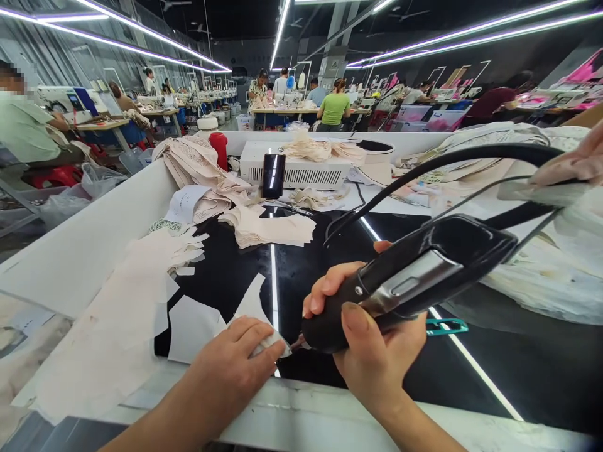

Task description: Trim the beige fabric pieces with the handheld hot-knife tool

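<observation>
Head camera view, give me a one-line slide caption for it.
Left hand holds a pale cut piece over a glossy black surface; right hand grips a black tool, tip close by.

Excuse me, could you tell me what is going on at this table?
A person's right hand grips a black corded tool, while the left hand holds a small white piece over the glossy black tabletop. The tool's tip is right by the piece's edge; whether they touch is hard to tell. A pale stack lies farther back, near a phone propped in front of a white vented box.
</observation>
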Action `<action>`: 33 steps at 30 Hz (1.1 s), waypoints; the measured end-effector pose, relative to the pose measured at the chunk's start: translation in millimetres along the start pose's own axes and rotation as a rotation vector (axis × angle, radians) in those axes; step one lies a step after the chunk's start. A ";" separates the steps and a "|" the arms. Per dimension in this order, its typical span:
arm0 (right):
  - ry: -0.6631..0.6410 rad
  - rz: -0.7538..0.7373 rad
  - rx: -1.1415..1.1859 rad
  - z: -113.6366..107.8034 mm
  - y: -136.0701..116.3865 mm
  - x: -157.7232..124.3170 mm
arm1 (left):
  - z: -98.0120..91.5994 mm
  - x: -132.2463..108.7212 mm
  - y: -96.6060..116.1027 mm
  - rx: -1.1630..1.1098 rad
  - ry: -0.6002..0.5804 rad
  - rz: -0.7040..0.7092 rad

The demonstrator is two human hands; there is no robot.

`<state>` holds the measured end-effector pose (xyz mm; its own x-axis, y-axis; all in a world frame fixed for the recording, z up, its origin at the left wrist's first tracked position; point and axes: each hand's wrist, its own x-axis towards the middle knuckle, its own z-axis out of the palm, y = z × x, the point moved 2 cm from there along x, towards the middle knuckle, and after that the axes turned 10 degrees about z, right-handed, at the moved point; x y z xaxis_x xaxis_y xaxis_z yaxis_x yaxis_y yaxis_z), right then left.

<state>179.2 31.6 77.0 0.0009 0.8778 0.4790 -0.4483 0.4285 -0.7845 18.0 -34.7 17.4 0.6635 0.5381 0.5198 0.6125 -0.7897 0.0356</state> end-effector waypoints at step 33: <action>-0.021 0.014 -0.053 15.5 19.7 17.1 | 2.4 -2.2 4.0 0.005 -0.002 -0.109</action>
<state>156.5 51.8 75.8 -0.0244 0.8792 0.4759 -0.3997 0.4277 -0.8107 20.0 -38.4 14.4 0.5939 0.6213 0.5112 0.6832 -0.7249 0.0874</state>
